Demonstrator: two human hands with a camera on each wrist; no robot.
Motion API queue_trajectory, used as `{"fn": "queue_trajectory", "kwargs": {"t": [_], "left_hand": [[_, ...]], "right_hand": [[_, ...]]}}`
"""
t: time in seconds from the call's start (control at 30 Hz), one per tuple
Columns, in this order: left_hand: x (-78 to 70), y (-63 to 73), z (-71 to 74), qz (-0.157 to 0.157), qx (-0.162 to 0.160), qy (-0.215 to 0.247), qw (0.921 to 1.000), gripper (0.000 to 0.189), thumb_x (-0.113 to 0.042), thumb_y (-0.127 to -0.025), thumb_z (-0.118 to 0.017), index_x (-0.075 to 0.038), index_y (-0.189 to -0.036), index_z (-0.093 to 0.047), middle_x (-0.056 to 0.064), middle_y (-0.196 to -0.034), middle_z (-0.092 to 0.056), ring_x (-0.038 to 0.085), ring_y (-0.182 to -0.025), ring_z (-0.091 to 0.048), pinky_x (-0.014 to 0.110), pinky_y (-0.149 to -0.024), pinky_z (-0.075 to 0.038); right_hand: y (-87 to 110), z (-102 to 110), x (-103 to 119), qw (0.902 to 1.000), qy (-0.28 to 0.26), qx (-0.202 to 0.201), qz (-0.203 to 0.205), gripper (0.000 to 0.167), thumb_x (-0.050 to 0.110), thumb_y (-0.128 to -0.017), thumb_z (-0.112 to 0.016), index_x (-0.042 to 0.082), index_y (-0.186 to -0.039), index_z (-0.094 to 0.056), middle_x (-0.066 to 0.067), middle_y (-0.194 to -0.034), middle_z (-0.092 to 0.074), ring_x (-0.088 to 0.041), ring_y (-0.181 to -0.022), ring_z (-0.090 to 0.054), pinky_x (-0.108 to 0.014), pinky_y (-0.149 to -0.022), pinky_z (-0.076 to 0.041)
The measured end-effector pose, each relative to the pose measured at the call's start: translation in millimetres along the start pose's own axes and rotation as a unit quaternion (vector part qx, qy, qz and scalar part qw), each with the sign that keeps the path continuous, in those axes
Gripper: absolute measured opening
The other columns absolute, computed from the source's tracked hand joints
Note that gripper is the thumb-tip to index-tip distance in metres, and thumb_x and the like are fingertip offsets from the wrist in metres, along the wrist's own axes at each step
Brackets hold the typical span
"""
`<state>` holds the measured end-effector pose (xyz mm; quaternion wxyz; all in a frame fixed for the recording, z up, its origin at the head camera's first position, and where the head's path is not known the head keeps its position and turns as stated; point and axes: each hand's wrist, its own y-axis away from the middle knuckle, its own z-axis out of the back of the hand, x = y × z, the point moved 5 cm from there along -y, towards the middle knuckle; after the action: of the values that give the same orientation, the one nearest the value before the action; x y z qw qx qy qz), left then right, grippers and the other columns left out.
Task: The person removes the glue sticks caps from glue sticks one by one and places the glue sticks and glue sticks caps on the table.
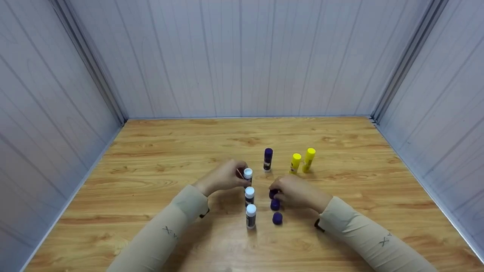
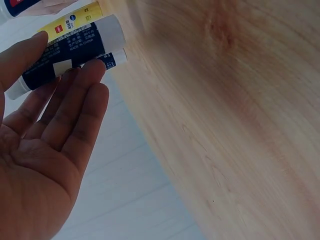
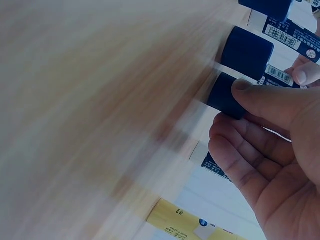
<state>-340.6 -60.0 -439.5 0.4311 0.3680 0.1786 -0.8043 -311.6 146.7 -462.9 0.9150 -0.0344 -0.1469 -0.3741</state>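
- Three open glue sticks standing in a column mid-worktop (image 1: 151, 158), white tips up: far stick (image 1: 247, 173), middle stick (image 1: 249, 195), near stick (image 1: 251, 216).
- Starting on the left: left hand (image 1: 226, 176) clamped on the far stick, thumb one side and fingertips the other. Same grip from the left wrist view, pinching the dark label (image 2: 75, 52). Looks upright and planted on the wood.
- Just right of the column: three loose lids in a matching line. Far cap (image 1: 273, 193) pinched in the right hand (image 1: 298, 192), thumb pressed on its side in the right wrist view (image 3: 225, 95). Middle cap (image 1: 275, 204) and near cap (image 1: 277, 218) sitting free on the wood.
- Further back: capped purple stick (image 1: 268, 159) standing alone, then two yellow sticks (image 1: 295, 163) (image 1: 309, 159) side by side to its right, both capped, none touched.
- Best guess on the step: capping, first of three, with the lid gripped but not yet over the tip.
- Next move, probably: bring the far cap across to the far stick, line it up square over the white tip, push straight down while bracing the body. Worth keeping clear of the middle stick, pretty close and easy to knock over.
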Motion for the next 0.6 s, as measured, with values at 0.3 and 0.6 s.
{"fn": "queue_trajectory", "kwargs": {"t": [0.3, 0.6], "left_hand": [[3.3, -1.7, -4.4, -0.007, 0.013, -0.025, 0.9996, 0.01, -0.007, -0.097, -0.08, -0.007, -0.106, -0.075, 0.007, -0.107, -0.077, 0.021, -0.101, -0.074, 0.041, -0.095, -0.062], [3.3, -1.3, -6.5, -0.015, 0.012, -0.048, 0.9987, 0.009, -0.007, -0.096, -0.079, -0.008, -0.102, -0.073, 0.004, -0.101, -0.075, 0.017, -0.093, -0.07, 0.04, -0.091, -0.061]], "right_hand": [[-1.6, 0.2, -1.0, 0.9996, -0.008, 0.017, -0.023, 0.014, 0.01, -0.104, -0.071, 0.007, -0.114, -0.08, -0.004, -0.103, -0.08, -0.016, -0.091, -0.072, -0.04, -0.085, -0.061], [-1.4, -0.1, -1.2, 0.9998, 0.002, 0.011, -0.014, 0.012, 0.01, -0.103, -0.072, 0.007, -0.112, -0.08, -0.004, -0.102, -0.08, -0.016, -0.089, -0.071, -0.04, -0.084, -0.062]]}}
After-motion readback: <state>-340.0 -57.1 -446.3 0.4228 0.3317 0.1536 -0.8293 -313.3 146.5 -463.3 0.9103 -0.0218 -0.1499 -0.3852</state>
